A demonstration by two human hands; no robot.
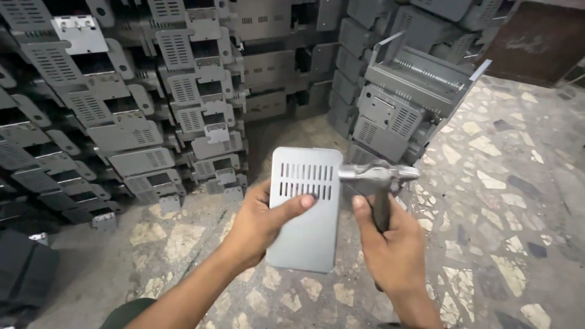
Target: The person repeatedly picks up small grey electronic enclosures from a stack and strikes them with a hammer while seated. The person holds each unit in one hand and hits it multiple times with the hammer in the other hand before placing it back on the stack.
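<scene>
In the middle of the head view, above a speckled stone-chip floor (487, 183), both hands work on one part. Left hand (259, 225) is closed around a flat grey sheet-metal plate (308, 231): thumb laid across the front just below the two rows of vent slots, fingers wrapped behind the left edge and out of sight. Plate is held upright, slotted end up, rounded corners, face toward the camera; that grip looks chosen to keep the right edge free and the panel steady. Right hand (390, 250) is fisted tight on the dark handle of a hammer (378, 176), thumb running up the shaft. The shiny metal head sits sideways at the plate's upper right edge, touching or just shy of it; can't tell which from this angle. Short choke-up grip near the head probably gives control for light taps rather than full swings. Plate is off the floor, between the two hands at about chest-down line of sight. Behind: leaning stacks of grey stamped housings (122, 116) on the left, overlapped like shingles, louvre patterns facing out, likely so they nest and don't slide. Right of centre, another stack of housings (402, 97), topmost one tilted open side up with bent flanges showing. Dark brown panel (536, 36) at top right. Dark object at the lower left edge, unclear.
</scene>
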